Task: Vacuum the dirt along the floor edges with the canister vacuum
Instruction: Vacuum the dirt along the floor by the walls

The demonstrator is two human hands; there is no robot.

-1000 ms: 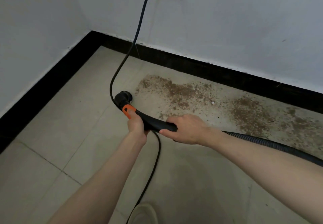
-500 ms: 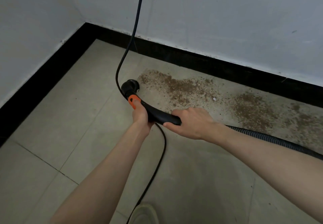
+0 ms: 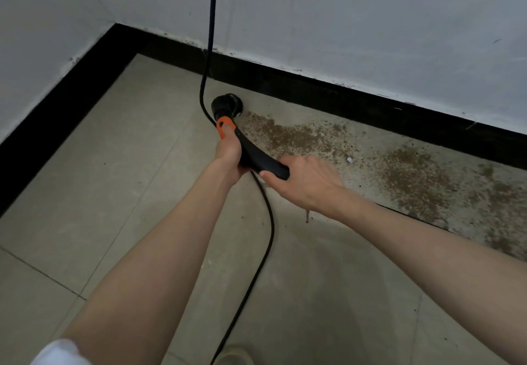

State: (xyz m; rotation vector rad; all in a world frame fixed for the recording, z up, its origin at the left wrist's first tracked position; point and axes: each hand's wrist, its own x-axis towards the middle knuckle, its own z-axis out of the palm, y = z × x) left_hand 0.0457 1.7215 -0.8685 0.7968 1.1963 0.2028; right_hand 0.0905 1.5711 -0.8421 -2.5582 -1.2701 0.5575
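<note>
A black curved vacuum handle (image 3: 258, 159) with an orange collar (image 3: 225, 128) ends in a round black nozzle (image 3: 227, 105) resting on the floor near the black skirting (image 3: 328, 91). My left hand (image 3: 228, 155) grips the handle just below the orange collar. My right hand (image 3: 305, 182) grips the handle's rear end, hiding where the hose joins. Brown dirt (image 3: 302, 139) spreads along the floor to the right of the nozzle, with a denser patch (image 3: 413, 173) further right.
A black power cord (image 3: 211, 22) hangs down the white wall, passes the nozzle and runs back between my arms over the beige tiles (image 3: 114, 165). The room corner (image 3: 117, 26) is at upper left. A shoe tip (image 3: 233, 356) shows at the bottom edge.
The nozzle has slid forward toward the skirting, past the left end of the dirt strip. Both hands moved with the handle and kept their grip. The view shifted.
</note>
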